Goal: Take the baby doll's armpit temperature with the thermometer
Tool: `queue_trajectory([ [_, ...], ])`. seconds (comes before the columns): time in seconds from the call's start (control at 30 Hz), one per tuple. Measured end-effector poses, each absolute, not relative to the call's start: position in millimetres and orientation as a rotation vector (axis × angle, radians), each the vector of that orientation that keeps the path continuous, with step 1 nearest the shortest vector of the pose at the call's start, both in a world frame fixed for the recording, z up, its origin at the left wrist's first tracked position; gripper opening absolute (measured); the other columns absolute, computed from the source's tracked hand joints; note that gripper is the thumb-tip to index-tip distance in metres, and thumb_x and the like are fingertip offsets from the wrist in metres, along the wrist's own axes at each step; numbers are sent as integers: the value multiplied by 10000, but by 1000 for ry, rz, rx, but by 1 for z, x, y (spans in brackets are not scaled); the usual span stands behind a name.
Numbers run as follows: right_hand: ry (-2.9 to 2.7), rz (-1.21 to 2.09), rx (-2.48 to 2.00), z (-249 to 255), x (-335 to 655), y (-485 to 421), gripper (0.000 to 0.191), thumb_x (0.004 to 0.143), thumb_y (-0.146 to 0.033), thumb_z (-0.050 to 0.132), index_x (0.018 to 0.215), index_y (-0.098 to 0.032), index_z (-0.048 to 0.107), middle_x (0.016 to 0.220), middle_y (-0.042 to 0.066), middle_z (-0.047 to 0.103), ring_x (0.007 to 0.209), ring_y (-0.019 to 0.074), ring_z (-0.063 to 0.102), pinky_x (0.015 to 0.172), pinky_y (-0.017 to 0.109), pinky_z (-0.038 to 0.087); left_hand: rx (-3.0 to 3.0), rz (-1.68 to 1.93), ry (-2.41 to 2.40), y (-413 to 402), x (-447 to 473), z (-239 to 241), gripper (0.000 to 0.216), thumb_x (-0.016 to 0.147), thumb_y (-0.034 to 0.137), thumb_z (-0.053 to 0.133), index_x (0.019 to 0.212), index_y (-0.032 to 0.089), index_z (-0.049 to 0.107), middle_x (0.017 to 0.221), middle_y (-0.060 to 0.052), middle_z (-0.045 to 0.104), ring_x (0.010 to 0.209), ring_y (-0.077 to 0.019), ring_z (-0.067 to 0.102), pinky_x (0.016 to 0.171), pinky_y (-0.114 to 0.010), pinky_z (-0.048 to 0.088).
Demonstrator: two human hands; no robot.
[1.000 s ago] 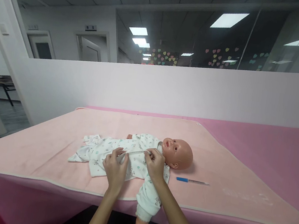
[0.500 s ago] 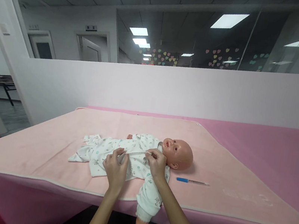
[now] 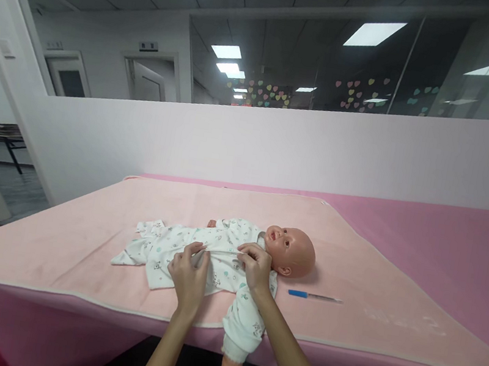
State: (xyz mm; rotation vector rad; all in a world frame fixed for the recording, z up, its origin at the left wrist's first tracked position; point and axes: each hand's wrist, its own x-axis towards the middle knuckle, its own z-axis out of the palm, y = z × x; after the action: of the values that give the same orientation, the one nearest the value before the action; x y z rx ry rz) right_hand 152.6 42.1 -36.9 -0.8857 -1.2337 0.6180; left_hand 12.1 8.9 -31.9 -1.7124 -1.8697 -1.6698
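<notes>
A baby doll lies on its back on a light pink blanket, head to the right. It wears a white printed romper. My left hand pinches the romper's front edge at the doll's belly. My right hand pinches the same edge near the chest, just below the doll's chin. The fabric edge is stretched between both hands. One sleeved doll arm hangs over the table's front edge.
A blue-capped thermometer-like stick lies on the blanket right of the doll. The blanket covers a darker pink table. A white partition wall with glass above stands behind. An open doorway is at the far left.
My right hand has shifted slightly down along the romper edge. The left hand and the doll stay in place.
</notes>
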Motion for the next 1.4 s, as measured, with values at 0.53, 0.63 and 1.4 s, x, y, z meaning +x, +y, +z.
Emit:
queue_trajectory([
  [0.53, -1242, 628, -896, -36, 153, 40, 172, 578, -157, 434, 412, -181, 475, 662, 25, 624, 600, 148, 533, 539, 245, 375, -1735, -1489, -1909, 12, 12, -31, 211, 836, 382, 457, 907, 226, 580, 925, -33, 653, 871, -235, 513, 850, -392, 306],
  [0.63, -1247, 618, -903, -35, 153, 40, 185, 586, -164, 439, 405, -182, 473, 660, 27, 623, 607, 151, 539, 547, 246, 380, -1721, -1482, -1940, 12, 12, -30, 226, 838, 387, 450, 919, 221, 582, 924, -39, 652, 878, -239, 509, 853, -394, 307],
  [1.4, -1379, -78, -1138, -47, 200, -19, 201, 845, -216, 417, 978, -175, 561, 948, 86, 614, 744, 152, 586, 602, 239, 485, -1937, -1620, -1690, 34, 30, 2, 285, 739, 116, 408, 905, 224, 613, 912, -30, 647, 893, -212, 540, 848, -372, 371],
])
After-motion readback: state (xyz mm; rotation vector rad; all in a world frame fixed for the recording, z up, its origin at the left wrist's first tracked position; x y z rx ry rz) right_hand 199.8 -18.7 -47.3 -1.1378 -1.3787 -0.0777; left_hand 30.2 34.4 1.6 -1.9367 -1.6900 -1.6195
